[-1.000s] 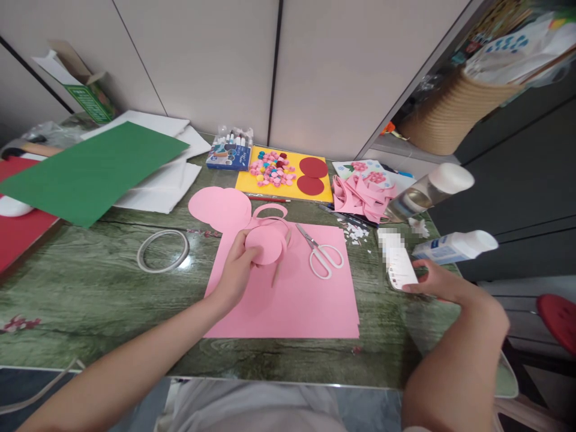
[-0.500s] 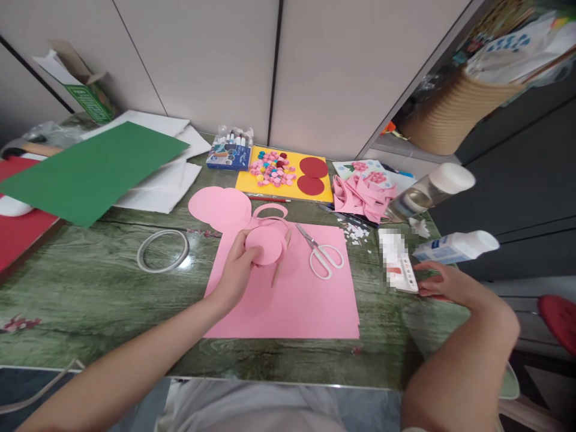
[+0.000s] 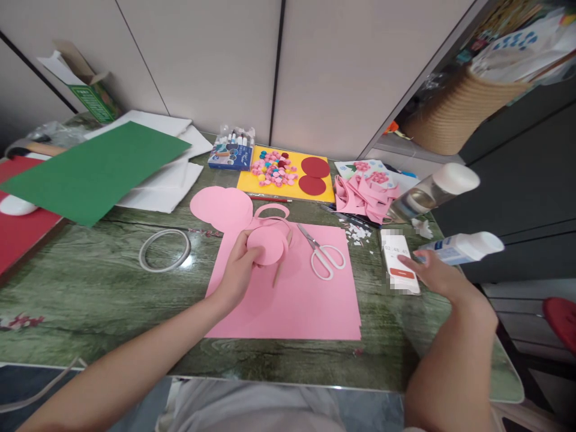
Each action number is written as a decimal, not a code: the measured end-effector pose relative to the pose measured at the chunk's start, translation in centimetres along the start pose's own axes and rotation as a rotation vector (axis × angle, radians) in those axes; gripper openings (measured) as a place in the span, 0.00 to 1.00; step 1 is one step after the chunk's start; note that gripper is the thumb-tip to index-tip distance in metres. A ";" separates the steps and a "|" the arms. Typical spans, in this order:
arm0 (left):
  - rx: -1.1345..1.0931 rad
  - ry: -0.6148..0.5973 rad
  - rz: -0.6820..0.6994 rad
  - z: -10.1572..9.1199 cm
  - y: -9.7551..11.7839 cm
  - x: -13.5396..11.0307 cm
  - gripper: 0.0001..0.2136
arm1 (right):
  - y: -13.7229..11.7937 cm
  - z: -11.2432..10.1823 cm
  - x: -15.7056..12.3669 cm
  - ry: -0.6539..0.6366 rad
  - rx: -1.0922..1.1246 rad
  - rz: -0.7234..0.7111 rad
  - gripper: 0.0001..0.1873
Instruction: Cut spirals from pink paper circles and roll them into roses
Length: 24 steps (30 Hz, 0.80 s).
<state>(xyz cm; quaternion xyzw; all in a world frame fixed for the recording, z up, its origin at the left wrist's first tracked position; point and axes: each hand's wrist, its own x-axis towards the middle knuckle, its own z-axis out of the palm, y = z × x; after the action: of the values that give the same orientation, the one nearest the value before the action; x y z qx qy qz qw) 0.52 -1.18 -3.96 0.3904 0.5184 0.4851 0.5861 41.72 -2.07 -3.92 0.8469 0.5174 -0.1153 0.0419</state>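
Observation:
My left hand (image 3: 239, 264) is closed, with the thumb pressed on a pink paper circle (image 3: 267, 245). Curled pink paper offcuts (image 3: 272, 210) lie just beyond the circle, over a stack of pink paper sheets (image 3: 288, 312). White-handled scissors (image 3: 328, 261) rest on the sheets to the right, blades partly apart. My right hand (image 3: 434, 273) reaches over a phone (image 3: 399, 258) lying on the table, an outstretched finger at its screen. That hand grips nothing; whether the fingertip touches the glass I cannot tell. The phone displays running digits and a red button.
More pink circles (image 3: 220, 207) and a roll of tape (image 3: 164, 250) lie left. Behind are pompoms (image 3: 274, 169) on yellow paper (image 3: 247, 183), red circles (image 3: 314, 174), a marker box (image 3: 231, 153) and pink scraps (image 3: 364, 198). A white-capped bottle (image 3: 454, 180) and a glue bottle (image 3: 472, 247) border the right.
My right hand has moved left from beside the phone to over its screen, and the phone's digits now show. My left hand keeps its hold on the circle.

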 end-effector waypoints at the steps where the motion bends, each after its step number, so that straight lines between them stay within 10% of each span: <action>1: 0.001 -0.002 0.002 0.0 0.0 0.0 0.10 | -0.9 0.0 -0.2 -0.049 0.007 0.046 0.42; 6: 0.007 -0.005 0.010 -0.1 -0.1 0.0 0.10 | -3.5 0.4 -1.0 -0.082 -0.051 0.079 0.56; 17: 0.017 -0.004 0.020 0.0 -0.3 0.0 0.12 | -2.5 1.3 0.1 0.041 -0.090 0.013 0.53; 21: 0.011 0.001 0.015 0.0 -0.3 0.0 0.11 | -4.5 0.4 -0.8 0.237 -0.078 -0.020 0.40; 24: 0.008 0.004 0.010 0.1 -0.3 0.0 0.12 | -7.8 -0.2 -2.3 0.311 0.084 -0.302 0.22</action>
<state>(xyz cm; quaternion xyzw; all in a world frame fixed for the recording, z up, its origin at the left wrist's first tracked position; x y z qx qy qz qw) 0.66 -1.22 -4.27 0.3943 0.5194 0.4869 0.5811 33.82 -0.48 -2.83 0.7683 0.6335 -0.0097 -0.0915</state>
